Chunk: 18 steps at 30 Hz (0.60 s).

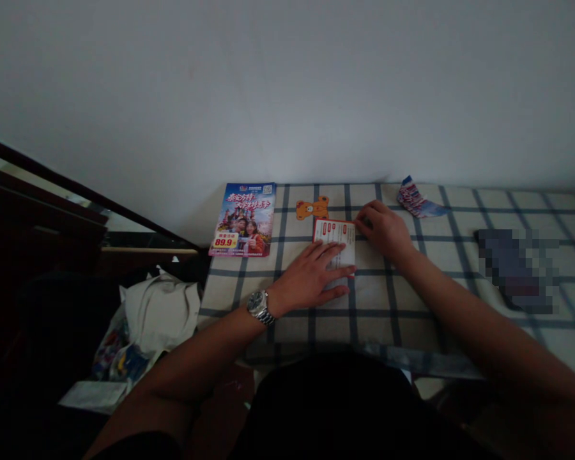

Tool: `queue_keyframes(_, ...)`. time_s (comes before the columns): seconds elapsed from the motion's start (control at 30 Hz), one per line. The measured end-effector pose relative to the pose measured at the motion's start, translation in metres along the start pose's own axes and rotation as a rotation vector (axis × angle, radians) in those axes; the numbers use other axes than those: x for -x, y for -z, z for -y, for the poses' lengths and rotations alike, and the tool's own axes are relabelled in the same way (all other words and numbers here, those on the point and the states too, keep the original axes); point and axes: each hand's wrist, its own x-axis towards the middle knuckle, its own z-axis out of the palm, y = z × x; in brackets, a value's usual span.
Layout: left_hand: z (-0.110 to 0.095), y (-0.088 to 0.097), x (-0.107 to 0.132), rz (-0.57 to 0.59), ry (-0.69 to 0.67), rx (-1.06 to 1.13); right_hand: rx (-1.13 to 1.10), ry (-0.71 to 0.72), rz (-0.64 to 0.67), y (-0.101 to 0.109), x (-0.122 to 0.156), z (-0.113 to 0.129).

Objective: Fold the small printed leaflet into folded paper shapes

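Note:
A white leaflet with red print (334,241) lies on the checked tablecloth (402,300). My left hand (311,278), with a metal watch on the wrist, rests flat on the leaflet's near half, fingers stretched out. My right hand (386,229) has its fingertips pressed on the leaflet's far right corner, fingers curled. Just beyond the leaflet lies an orange bear-shaped card (312,208).
A colourful flyer priced 89.9 (244,219) lies at the table's left end. A folded blue and red paper (416,198) sits by the wall. A blurred-out patch (517,268) covers something at right. Left of the table, on the floor, are bags and cloth (158,313).

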Motion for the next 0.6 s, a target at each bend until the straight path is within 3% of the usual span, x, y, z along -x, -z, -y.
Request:
queue_keyframes(0.17,0.001,-0.002,0.000,-0.012,0.002,0.002,0.017,-0.014,-0.010,0.001,-0.002,-0.001)
queue_keyframes(0.33,0.002,-0.005,0.001,-0.018,-0.010,-0.001,-0.066,-0.015,-0.025,0.007,0.014,0.004)
queue_keyframes(0.6,0.005,-0.009,0.001,-0.022,0.002,-0.005,-0.165,0.137,0.039,0.007,0.048,0.014)
